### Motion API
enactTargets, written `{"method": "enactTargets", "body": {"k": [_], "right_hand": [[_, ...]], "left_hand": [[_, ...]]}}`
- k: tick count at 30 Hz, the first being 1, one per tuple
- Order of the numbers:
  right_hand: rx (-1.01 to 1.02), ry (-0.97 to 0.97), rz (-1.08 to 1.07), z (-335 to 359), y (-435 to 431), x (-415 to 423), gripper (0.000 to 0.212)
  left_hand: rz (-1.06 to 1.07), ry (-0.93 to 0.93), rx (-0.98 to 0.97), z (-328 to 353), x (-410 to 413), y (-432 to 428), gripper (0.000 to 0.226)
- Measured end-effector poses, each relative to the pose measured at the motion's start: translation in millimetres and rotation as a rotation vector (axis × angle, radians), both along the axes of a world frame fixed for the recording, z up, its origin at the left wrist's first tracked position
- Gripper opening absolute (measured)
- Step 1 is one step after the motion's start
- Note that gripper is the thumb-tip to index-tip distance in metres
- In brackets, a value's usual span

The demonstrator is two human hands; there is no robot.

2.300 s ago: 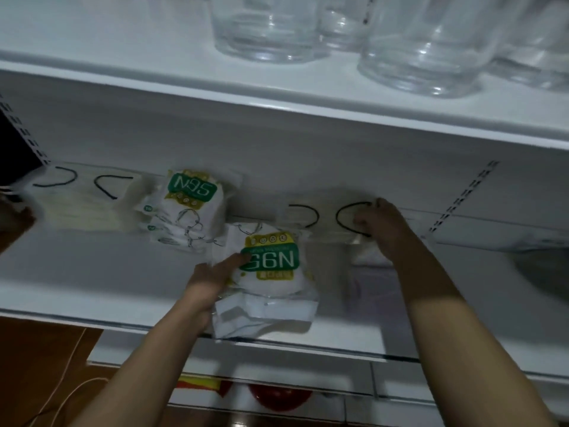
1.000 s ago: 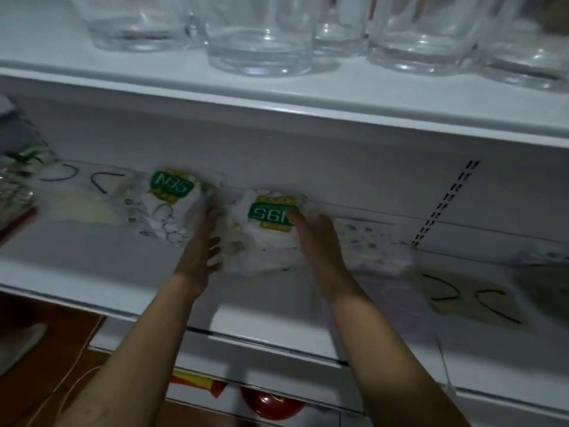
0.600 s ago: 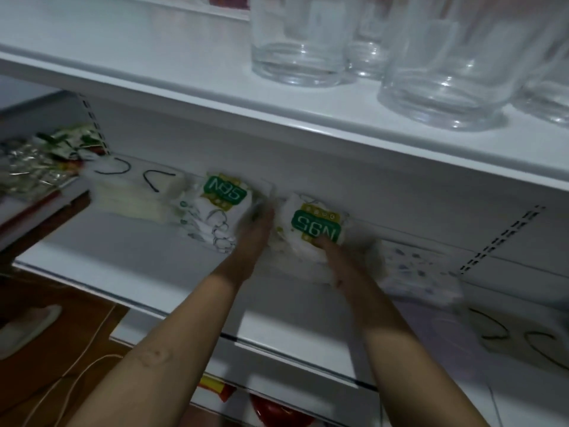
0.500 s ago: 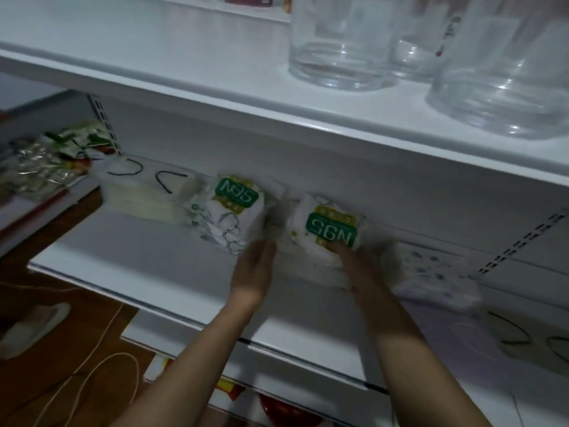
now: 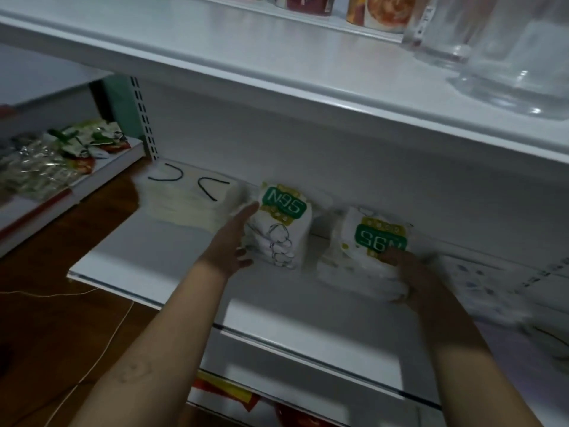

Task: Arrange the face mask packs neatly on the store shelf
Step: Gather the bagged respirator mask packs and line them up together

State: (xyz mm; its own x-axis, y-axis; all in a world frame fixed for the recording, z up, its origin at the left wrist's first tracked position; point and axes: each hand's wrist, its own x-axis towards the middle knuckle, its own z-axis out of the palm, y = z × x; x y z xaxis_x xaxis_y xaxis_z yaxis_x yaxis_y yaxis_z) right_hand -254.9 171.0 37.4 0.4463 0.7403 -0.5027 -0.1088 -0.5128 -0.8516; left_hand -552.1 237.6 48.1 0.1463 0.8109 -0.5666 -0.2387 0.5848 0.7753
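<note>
N95 left stack [image 5: 281,229] has the left hand [image 5: 235,241] flat against its left side — right hand [image 5: 411,275] grips N95 right stack's [image 5: 360,254] near corner, a gap away

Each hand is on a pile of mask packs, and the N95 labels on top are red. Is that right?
Not quite: the N95 labels are green, not red, as the head view shows. The rest holds: the left hand is on the left pile and the right hand is on the right pile.
</note>
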Motion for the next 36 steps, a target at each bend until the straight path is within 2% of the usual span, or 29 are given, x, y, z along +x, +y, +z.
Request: {"method": "enactTargets", "body": {"k": [2, 6, 10, 11, 14, 15, 17, 19, 21, 24, 26, 30, 33, 36], "right_hand": [[0.045, 0.009, 0.002, 3.0, 6.1, -12.4, 0.017], [0.045, 0.014, 0.078, 12.3, 13.6, -45.6, 0.012], [0.115, 0.135, 0.024, 15.9, -4.5, -41.7, 0.026], [0.125, 0.130, -0.026, 14.9, -11.1, -37.9, 0.026], [0.130, 0.064, -0.154, 6.8, -24.9, -34.0, 0.047], [0.166, 0.066, -0.156, 0.9, -26.9, -36.2, 0.049], [0.259, 0.047, -0.167, -9.1, -27.5, -45.0, 0.047], [0.334, 0.034, -0.265, -15.4, -26.0, -55.7, 0.059], [0.349, -0.038, -0.348, -15.3, -28.5, -65.1, 0.070], [0.296, -0.301, -0.360, -13.2, -45.4, -69.2, 0.059], [0.283, -0.449, -0.346, -11.5, -65.4, -61.5, 0.059], [0.263, -0.628, -0.337, -4.6, -107.0, -32.5, 0.063], [0.227, -0.684, -0.339, -0.4, -131.0, -7.5, 0.063], [0.216, -0.673, -0.359, 4.9, -155.2, 18.5, 0.062]], "left_hand": [[-0.016, 0.101, 0.009, -2.2, 15.2, 3.2, 0.050], [-0.001, 0.071, 0.018, -13.7, 36.2, 5.1, 0.046], [0.011, 0.118, 0.110, -28.5, 20.3, 9.8, 0.030], [0.009, 0.157, 0.153, -32.1, 13.9, 9.4, 0.036], [0.052, 0.299, 0.293, -46.4, -5.0, 11.2, 0.089], [0.062, 0.297, 0.320, -49.7, -9.3, 12.4, 0.090], [0.087, 0.253, 0.327, -52.5, -11.1, 13.4, 0.073], [0.122, 0.314, 0.359, -55.5, -8.3, 10.6, 0.065], [0.204, 0.456, 0.453, -55.2, -2.7, -2.8, 0.065], [0.279, 0.605, 0.660, -50.5, 6.0, -27.7, 0.068], [0.334, 0.737, 0.800, -46.0, 12.1, -34.7, 0.071], [0.414, 0.976, 0.853, -32.8, 25.8, -38.5, 0.079], [0.414, 0.965, 1.197, -19.2, 58.5, -59.2, 0.058], [0.206, 0.843, 1.437, -7.6, 124.9, -98.5, 0.041]]}}
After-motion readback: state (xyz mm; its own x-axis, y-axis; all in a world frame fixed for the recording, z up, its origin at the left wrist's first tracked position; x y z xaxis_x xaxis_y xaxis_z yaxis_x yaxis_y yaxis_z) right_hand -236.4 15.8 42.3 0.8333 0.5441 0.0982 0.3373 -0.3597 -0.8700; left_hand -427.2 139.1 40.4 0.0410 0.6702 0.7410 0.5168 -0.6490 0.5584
